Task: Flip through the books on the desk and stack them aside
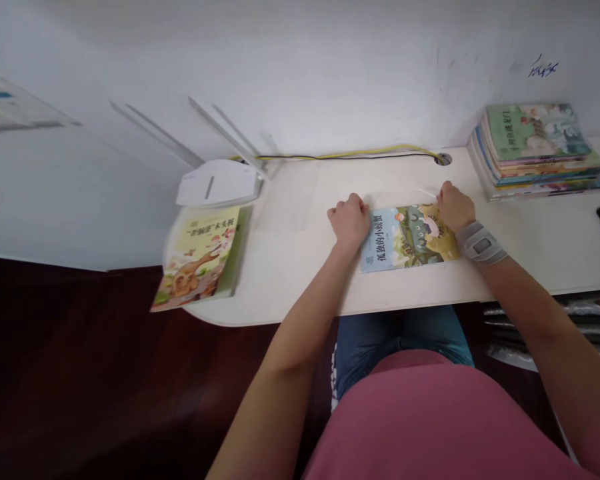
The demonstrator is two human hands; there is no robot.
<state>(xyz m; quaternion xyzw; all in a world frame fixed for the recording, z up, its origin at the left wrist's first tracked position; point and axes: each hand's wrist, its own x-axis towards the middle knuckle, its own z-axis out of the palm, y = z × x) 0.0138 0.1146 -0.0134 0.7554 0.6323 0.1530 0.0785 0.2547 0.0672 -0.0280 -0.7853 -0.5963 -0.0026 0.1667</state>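
Note:
A thin picture book (409, 239) with a green and yellow cover and a Chinese title lies flat on the white desk (290, 267), close to its middle. My left hand (349, 220) is curled over the book's upper left corner. My right hand (455, 207) is curled over the upper right corner, and a grey wrist brace (481, 243) wraps that wrist. The fingertips of both hands are mostly hidden under the curled knuckles.
A white router (219, 183) with raised antennas stands at the desk's far left, and a picture book (195, 257) overhangs the edge below it. A stack of several books (535, 157) sits far right. A yellow and black cable (340, 155) runs along the wall into a desk hole (443, 159).

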